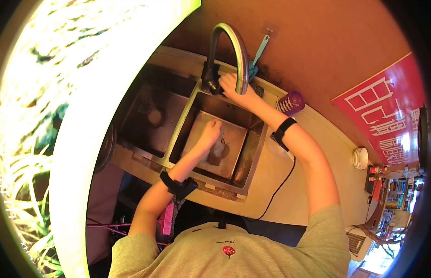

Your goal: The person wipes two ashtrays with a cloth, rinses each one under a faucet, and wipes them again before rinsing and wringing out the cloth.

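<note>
Over the right sink basin point(238, 157), my left hand point(212, 132) is closed with its fingers curled; anything inside them is hidden. My right hand point(231, 85) is at the back rim beside the base of the curved metal faucet point(227, 28). Its fingers are slightly apart, near the dark faucet base, and the spout partly covers the hand. I see nothing held in it. Wet marks show on the basin floor below my left hand.
The left basin point(155, 111) adjoins. Behind the sink are a blue-handled brush point(261, 48) and a purple container point(290, 103). Stacked white bowls point(360, 158) stand at the right. A black cable point(276, 190) crosses the counter point(313, 185). A red sign point(382, 106) hangs on the wall.
</note>
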Demonstrator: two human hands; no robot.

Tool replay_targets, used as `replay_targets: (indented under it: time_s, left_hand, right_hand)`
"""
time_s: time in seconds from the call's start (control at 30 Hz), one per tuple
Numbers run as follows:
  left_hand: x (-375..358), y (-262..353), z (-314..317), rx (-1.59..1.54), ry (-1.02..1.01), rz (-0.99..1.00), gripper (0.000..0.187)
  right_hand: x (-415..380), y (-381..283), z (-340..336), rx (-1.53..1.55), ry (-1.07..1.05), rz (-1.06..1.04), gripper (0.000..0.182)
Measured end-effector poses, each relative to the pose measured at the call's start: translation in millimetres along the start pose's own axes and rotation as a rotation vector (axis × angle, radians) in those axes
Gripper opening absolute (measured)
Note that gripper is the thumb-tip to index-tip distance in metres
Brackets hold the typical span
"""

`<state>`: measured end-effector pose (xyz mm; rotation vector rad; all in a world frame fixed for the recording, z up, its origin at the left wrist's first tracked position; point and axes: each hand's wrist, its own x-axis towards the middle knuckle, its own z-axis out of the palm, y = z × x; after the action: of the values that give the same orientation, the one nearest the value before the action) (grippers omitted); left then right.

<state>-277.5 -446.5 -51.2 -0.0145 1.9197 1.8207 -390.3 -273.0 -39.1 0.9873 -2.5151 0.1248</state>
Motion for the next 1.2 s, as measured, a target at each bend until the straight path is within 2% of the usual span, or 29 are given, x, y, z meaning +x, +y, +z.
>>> replay_targets:
  time_s: [0.03, 0.13, 0.17, 0.27, 0.3, 0.37, 0.47, 0.53, 0.87, 0.97, 1.07, 1.2]
  left_hand:
    - [4.1, -9.8, 1.8, -0.107, -0.038, -0.041, 0.023]
    - [1.3, -13.5, 0.9, -0.184, -0.077, -0.108, 0.021]
    - [0.3, -11.7, -2.6, -0.249, -0.149, -0.123, 0.018]
    - [-3.4, 13.9, 0.4, -0.237, -0.106, -0.114, 0.016]
    - [-5.0, 25.1, 0.6, -0.231, -0.153, -0.080, 0.014]
    - [-5.3, 43.0, 2.2, -0.224, -0.253, -0.013, 0.014]
    - [5.9, 49.0, 9.6, -0.100, -0.169, 0.132, 0.020]
    - [9.3, 53.2, 10.4, -0.095, -0.159, 0.125, 0.020]
    - [12.4, 54.1, 14.8, -0.244, -0.251, 0.093, 0.006]
    - [7.7, 62.2, 12.9, -0.306, -0.278, 0.000, 0.003]
    - [13.9, 50.8, 14.2, -0.375, -0.291, -0.008, 0.005]
    - [17.0, 45.4, 18.8, -0.212, -0.196, 0.062, 0.008]
  right_hand:
    - [8.0, -1.2, 0.3, -0.029, -0.113, -0.045, 0.031]
    - [17.1, 0.5, 30.9, -0.329, -0.142, -0.176, 0.014]
    - [18.7, 5.5, 42.8, -0.443, -0.252, -0.194, 0.012]
    - [23.1, 10.3, 40.3, -0.449, -0.425, -0.286, 0.012]
    - [23.2, 17.2, 43.5, -0.448, -0.364, -0.421, 0.013]
    - [23.6, 21.2, 50.4, -0.426, -0.356, -0.446, 0.014]
    - [17.6, 27.9, 62.8, -0.378, -0.290, -0.436, 0.014]
    - [13.4, 29.6, 65.7, -0.374, -0.207, -0.415, 0.014]
    - [17.8, 26.2, 57.9, 0.154, 0.198, -0.345, 0.013]
    - [9.2, 28.2, 65.3, 0.100, 0.123, -0.332, 0.013]
    - [9.1, 25.8, 65.2, 0.063, 0.056, -0.336, 0.013]
    - [7.0, 24.2, 62.6, 0.171, 0.102, -0.276, 0.014]
